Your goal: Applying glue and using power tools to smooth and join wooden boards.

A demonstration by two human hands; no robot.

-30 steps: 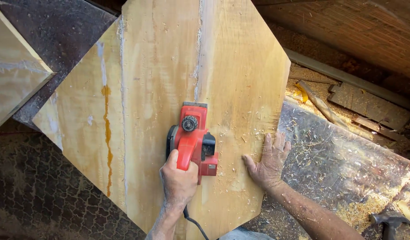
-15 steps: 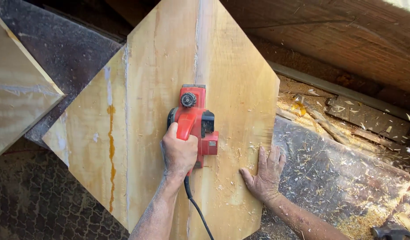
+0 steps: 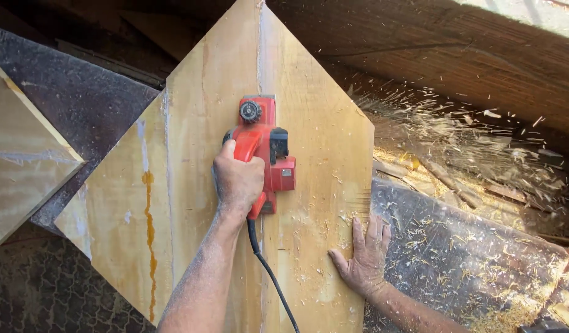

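A red electric planer (image 3: 265,148) rests on a large pale wooden board (image 3: 192,203) made of joined planks, set like a diamond. My left hand (image 3: 237,180) is shut around the planer's handle, and a black cord (image 3: 272,277) trails down from the tool. My right hand (image 3: 363,258) lies flat with fingers spread on the board's lower right edge, below and to the right of the planer. Wood shavings (image 3: 457,129) fly out to the right of the tool.
A dark, shaving-strewn slab (image 3: 469,259) lies to the right under the board's edge. Another pale board corner (image 3: 19,160) juts in at the left over a dark panel (image 3: 81,98). Rough timber (image 3: 457,55) runs across the top right. Wire mesh (image 3: 32,290) covers the bottom left.
My left hand has pushed the planer further up the board. Shavings now spray out to the right. My right hand stays flat near the board's right edge.
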